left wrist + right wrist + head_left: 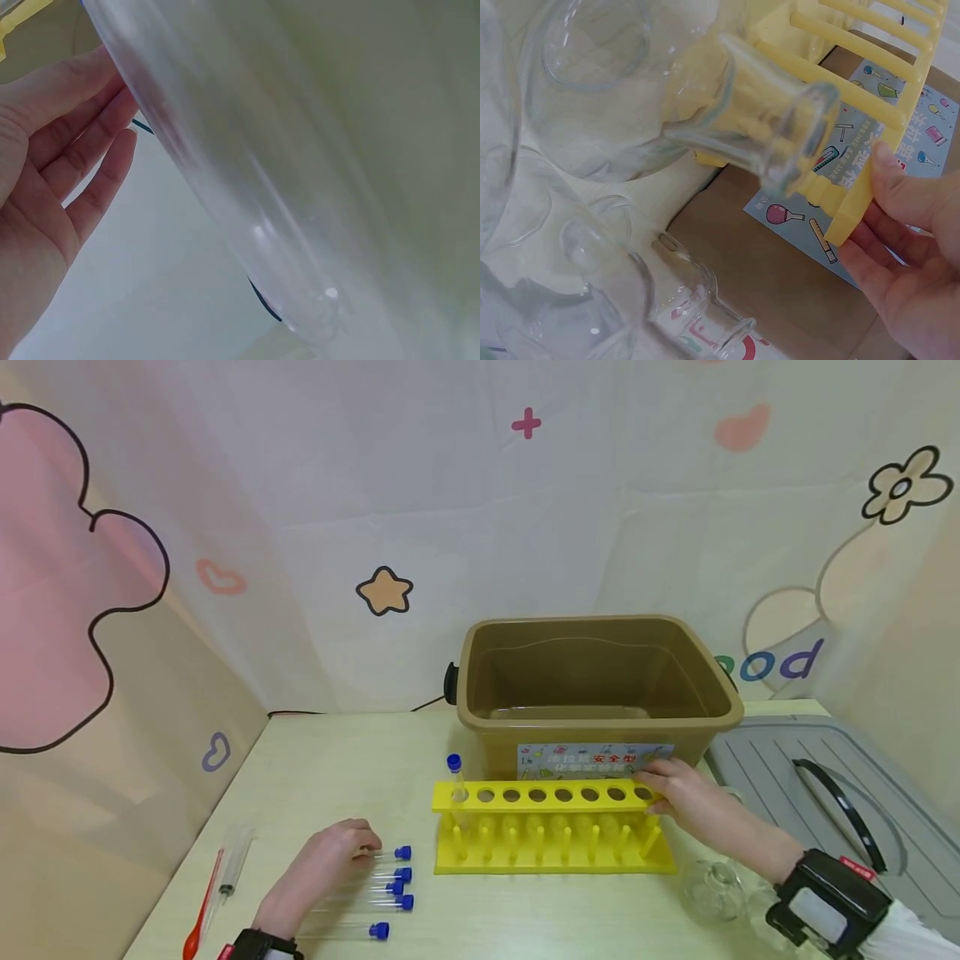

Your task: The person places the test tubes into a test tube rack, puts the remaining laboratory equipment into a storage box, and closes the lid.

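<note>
My left hand (341,845) is low over several clear test tubes with blue caps lying on the table. It pinches the farthest test tube (384,853) near its cap; in the left wrist view the clear tube (225,180) hides the fingertips. My right hand (678,785) grips the right end of the yellow test tube rack (555,866), thumb on one side of the top bar and fingers on the other. One capped tube (454,766) stands upright in the rack's leftmost hole.
Behind the rack stands a brown bin (600,724), its grey lid (765,760) lying to the right. Clear glass flasks (714,891) sit under my right forearm. A red dropper (202,906) and a syringe (235,864) lie at the left.
</note>
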{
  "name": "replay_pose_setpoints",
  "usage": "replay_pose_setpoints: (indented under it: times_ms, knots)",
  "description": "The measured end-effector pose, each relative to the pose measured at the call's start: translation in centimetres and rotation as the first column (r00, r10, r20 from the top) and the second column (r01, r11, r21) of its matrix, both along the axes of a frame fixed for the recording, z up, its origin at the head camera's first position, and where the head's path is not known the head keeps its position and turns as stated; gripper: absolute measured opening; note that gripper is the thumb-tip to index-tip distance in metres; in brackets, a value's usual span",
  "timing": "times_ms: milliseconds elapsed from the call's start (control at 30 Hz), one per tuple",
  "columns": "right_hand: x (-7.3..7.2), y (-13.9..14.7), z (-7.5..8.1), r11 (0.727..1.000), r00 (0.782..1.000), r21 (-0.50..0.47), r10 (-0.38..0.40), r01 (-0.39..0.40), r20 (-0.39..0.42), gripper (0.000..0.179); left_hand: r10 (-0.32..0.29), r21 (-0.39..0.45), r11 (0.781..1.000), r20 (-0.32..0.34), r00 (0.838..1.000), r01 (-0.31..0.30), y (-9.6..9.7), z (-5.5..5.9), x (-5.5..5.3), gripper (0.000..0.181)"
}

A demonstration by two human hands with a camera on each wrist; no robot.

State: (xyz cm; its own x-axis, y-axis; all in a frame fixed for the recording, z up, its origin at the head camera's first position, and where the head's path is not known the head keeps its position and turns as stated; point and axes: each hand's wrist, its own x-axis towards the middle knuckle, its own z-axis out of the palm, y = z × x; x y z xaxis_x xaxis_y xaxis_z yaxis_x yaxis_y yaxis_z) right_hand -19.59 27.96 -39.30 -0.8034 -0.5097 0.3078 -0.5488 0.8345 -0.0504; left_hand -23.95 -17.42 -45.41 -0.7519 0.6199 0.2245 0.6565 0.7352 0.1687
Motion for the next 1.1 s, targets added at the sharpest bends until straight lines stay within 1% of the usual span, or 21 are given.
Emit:
replay_pose_setpoints:
  times_ms: [167,367,500,567,600,700,800,867,967,1000,1100]
  knots:
    - [0.0,-0.1,0.1,1.000,1.000,0.002,0.001,-0.001,0.000,0.035,0.006,-0.015,1.000,0.006,1.000,-0.006,0.3,0.2,0.0,0.016]
    - [0.0,-0.1,0.1,1.000,1.000,-0.001,0.005,-0.005,0.016,0.036,-0.020,-0.028,0.999,-0.035,0.999,0.019,0.3,0.1,-0.1,0.015]
    - [0.0,0.0,0.0,1.000,1.000,-0.001,0.003,-0.003,0.011,0.036,-0.011,-0.028,1.000,-0.024,1.000,0.010,0.4,0.1,-0.3,0.017]
    - [0.1,0.0,0.0,1.000,1.000,-0.003,0.001,-0.001,0.006,0.036,-0.005,-0.023,1.000,-0.018,1.000,0.005,0.4,0.3,-0.4,0.019]
    - [0.1,0.0,0.0,1.000,1.000,-0.003,0.001,-0.001,0.005,0.037,-0.009,-0.019,1.000,-0.026,1.000,0.009,0.4,0.5,-0.4,0.020]
    - [0.0,0.0,0.0,1.000,1.000,-0.002,0.004,-0.004,0.006,0.037,-0.037,0.013,0.999,-0.085,0.996,0.038,0.4,1.1,-0.4,0.024]
    - [0.0,0.0,0.0,1.000,1.000,-0.001,0.002,-0.002,0.008,0.036,-0.059,0.057,0.996,-0.178,0.982,0.070,0.6,1.9,-0.3,0.028]
    - [0.0,0.0,0.0,1.000,1.000,0.000,-0.004,0.004,0.005,0.036,-0.043,0.092,0.994,-0.225,0.973,0.065,0.8,2.6,-0.1,0.029]
    - [0.0,0.0,0.0,1.000,1.000,0.001,-0.007,0.007,0.003,0.036,-0.003,0.146,0.988,-0.284,0.959,0.047,1.2,4.0,0.2,0.031]
    - [0.0,-0.1,0.0,1.000,1.000,0.003,-0.006,0.006,0.004,0.036,0.008,0.164,0.986,-0.292,0.956,0.042,1.3,4.5,0.3,0.031]
    - [0.0,-0.1,0.1,1.000,1.000,0.005,-0.010,0.010,0.009,0.036,0.010,0.211,0.975,-0.356,0.934,0.070,1.7,5.7,0.5,0.032]
